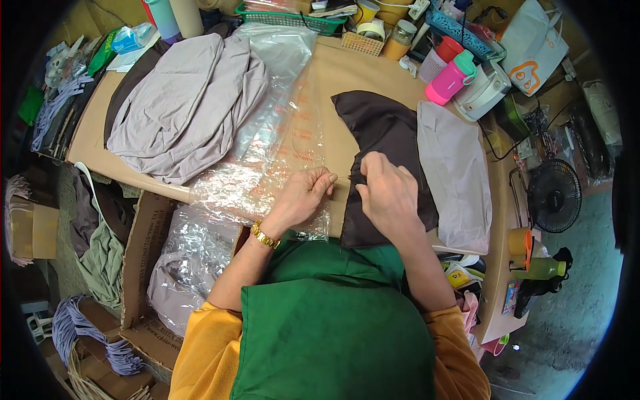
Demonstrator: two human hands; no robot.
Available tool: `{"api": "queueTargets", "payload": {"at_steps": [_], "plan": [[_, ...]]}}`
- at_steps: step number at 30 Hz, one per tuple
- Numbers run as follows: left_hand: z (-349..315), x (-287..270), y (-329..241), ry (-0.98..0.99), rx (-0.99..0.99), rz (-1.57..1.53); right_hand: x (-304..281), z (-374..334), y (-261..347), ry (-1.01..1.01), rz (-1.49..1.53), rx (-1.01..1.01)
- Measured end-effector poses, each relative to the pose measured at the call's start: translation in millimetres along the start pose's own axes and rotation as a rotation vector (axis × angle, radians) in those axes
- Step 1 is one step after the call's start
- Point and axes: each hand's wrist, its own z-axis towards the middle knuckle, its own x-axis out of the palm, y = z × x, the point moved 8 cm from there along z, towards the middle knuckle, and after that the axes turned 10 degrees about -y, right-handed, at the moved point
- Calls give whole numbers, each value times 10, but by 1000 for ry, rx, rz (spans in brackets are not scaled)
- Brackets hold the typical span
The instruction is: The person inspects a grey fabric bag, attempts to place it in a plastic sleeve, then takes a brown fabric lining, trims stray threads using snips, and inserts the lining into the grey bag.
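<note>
A dark brown cloth piece point(383, 123) with a curved left edge lies on the table in front of me. Over its left edge is my right hand point(389, 197), its fingers closed in a pinch; what they grip is too small to make out. Just left of the cloth, my left hand point(303, 195) pinches a thin thread-like strand that runs toward the right hand. Beneath the left hand spreads a clear plastic bag point(277, 143) with reddish print. A pale grey cloth piece point(453, 173) lies against the brown one's right side.
Folded pale grey fabric point(190, 107) is piled on the table's left. Below that edge stands a cardboard box point(143, 247) with plastic-wrapped fabric. At the back right are a pink bottle point(450, 79), a jar point(400, 41) and a basket point(363, 44). A black fan point(553, 195) stands at right.
</note>
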Motion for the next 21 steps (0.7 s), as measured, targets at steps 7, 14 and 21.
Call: {"api": "queueTargets", "payload": {"at_steps": [7, 14, 21], "plan": [[-1, -54, -35, -17, 5, 14, -100, 13, 22, 16, -41, 8], [-18, 7, -93, 2, 47, -41, 112, -35, -82, 67, -43, 38], [11, -17, 33, -3, -6, -114, -100, 2, 52, 18, -27, 9]]}}
